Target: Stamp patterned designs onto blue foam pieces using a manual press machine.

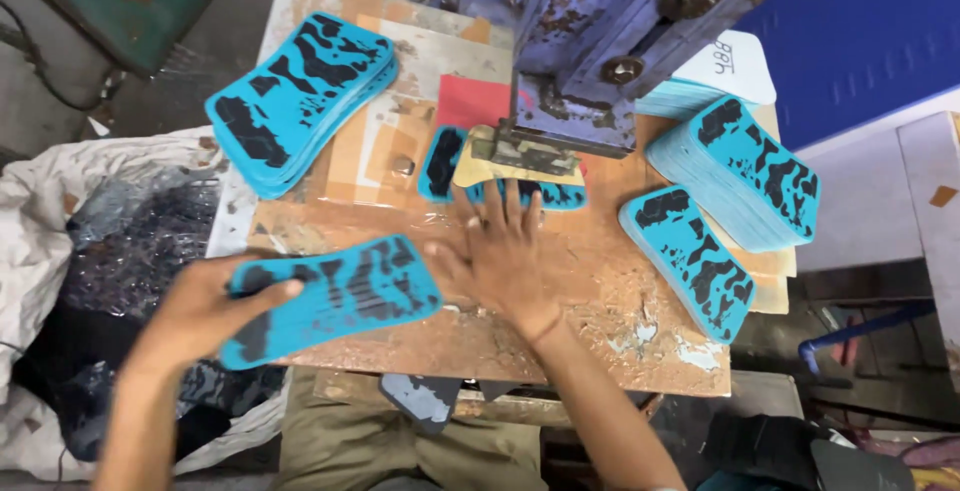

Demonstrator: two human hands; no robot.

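Hidden/unclear: the blue sheet under the press (520, 193) is mostly covered by a tan die plate (505, 163) w/ a metal block on it, so only its left end & front edge show. The press head (590, 41), blue-purple w/ rust & two big bolts, is cut off at the top edge. The sheet in the left hand is motion-blurred; its pattern smears. A grey-blue piece (425, 396) pokes out below the counter's front edge, shape hard to tell. Top stack at far right sits partly behind the press.

Left hand (205, 311) grips one blue sheet w/ black blotches (335, 296) by its left end, thumb on top, holding it just over the counter's front-left part. Right hand (500, 256) lies flat, fingers spread wide, palm down on the counter (600, 301), fingertips touching the front edge of the sheet under the press; holds nothing.

Stacks: one blue patterned stack (300, 96) at back left, tilted; two more at right, upper (740, 166) & lower (690, 256), just beside each other. Behind them, a stack topped by a white rounded card (735, 66) w/ handwritten marks. Red square patch (470, 101) on the counter left of the press. Crumpled white & dark plastic bag (110, 241) to the left, off the counter.
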